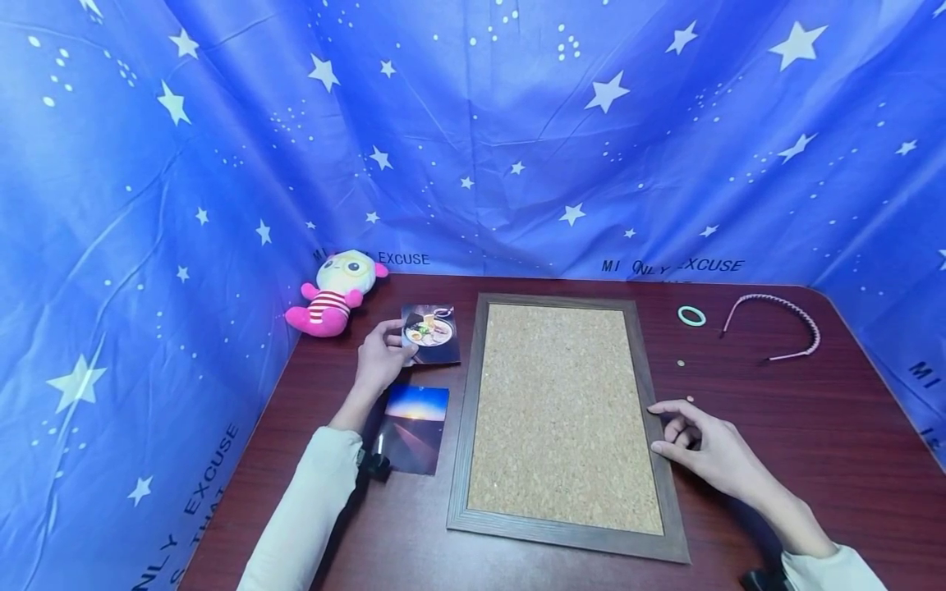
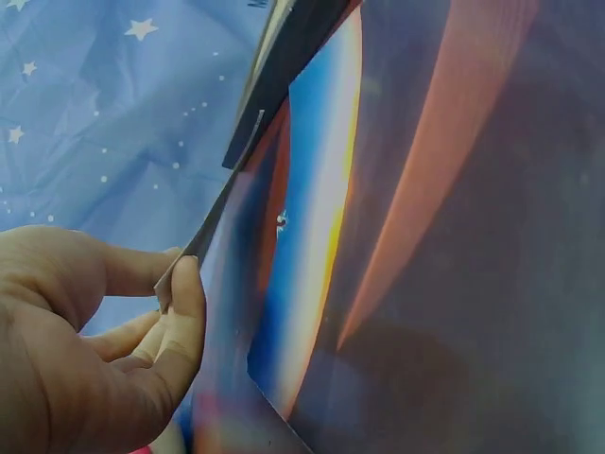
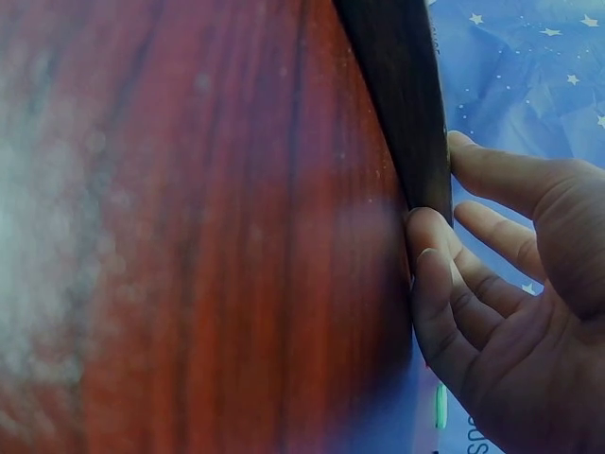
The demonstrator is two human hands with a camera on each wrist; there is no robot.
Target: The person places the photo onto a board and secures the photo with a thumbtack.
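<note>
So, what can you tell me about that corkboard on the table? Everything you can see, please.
The corkboard is a rectangular panel of tan, finely speckled cork, set in a grey-brown frame that looks like grained wood. It appears to lie flat on the dark reddish table, its longer sides running front to back. The cork face shows nothing pinned to it. The right hand holds the frame's right side with its fingertips. Its back is hidden.

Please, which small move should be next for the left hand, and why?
Probably the left hand should carry the food photo rightward over the corkboard. It already pinches the photo's left edge, the corkboard lies just to the right with bare cork, and the right hand is at the corkboard's far side edge, apparently out of the way.
</note>
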